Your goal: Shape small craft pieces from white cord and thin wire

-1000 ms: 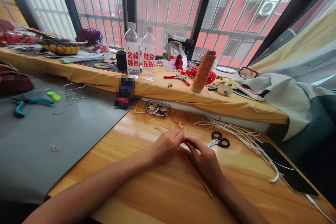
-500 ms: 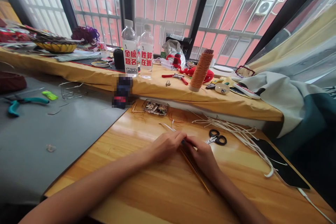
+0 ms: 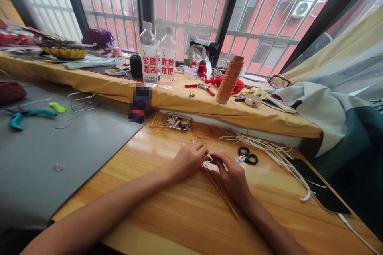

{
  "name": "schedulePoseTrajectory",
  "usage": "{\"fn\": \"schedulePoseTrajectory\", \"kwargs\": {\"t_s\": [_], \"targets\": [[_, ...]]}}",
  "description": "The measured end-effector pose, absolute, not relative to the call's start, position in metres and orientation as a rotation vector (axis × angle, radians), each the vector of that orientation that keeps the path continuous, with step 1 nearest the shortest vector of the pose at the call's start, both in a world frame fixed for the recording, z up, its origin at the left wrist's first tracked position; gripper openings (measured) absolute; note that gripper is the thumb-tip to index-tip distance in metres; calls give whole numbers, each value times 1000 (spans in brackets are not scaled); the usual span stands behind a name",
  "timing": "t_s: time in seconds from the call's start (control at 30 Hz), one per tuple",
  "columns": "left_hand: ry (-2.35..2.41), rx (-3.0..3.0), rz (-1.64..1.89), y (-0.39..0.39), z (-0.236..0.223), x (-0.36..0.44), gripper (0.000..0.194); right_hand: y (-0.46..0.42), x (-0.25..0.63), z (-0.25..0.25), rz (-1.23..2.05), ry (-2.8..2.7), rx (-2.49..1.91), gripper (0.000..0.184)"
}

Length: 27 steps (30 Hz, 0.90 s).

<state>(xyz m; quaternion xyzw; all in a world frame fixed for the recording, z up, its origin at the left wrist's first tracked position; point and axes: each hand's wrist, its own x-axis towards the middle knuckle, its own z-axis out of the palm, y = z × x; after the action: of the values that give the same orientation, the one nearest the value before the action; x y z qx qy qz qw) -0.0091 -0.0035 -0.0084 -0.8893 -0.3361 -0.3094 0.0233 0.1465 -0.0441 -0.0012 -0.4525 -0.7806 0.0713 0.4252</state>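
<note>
My left hand and my right hand meet over the wooden table with pinched fingers. White cord sticks out past the far side of my left hand, which grips it; the rest is hidden by the fingers. At my right fingertips is a small teal piece, too small and covered to name. Thin golden-orange strands or a slim stick run from beneath the fingers toward me. Black-handled scissors lie just beyond my right hand.
A bundle of white cords and a dark tablet-like slab lie at right. Behind are a clear box of small beads, a cone of orange thread and two water bottles. Teal pliers rest on the grey surface.
My fingertips have parted slightly, and more of the teal piece shows between them. My left hand has shifted a little left and the white cord ends have moved.
</note>
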Motion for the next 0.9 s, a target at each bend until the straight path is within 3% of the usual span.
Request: {"fn": "schedulePoseTrajectory", "kwargs": {"t_s": [0.33, 0.67, 0.77, 0.9], "targets": [[-865, -2709, -1089, -4, -14, -11, 19, -42, 148, 4, 736, -1659, -1141, 16], [-972, -2643, -1049, -5, -11, -9, 24, -36, 146, 0, 1110, -899, -990, 14], [-1000, -2631, -1036, -6, -11, -9, 25, -34, 145, -2, 1291, -839, -943, 22], [-987, -2673, -1038, -7, -8, -8, 25, -34, 141, -3, 1470, -901, -927, 20]]}}
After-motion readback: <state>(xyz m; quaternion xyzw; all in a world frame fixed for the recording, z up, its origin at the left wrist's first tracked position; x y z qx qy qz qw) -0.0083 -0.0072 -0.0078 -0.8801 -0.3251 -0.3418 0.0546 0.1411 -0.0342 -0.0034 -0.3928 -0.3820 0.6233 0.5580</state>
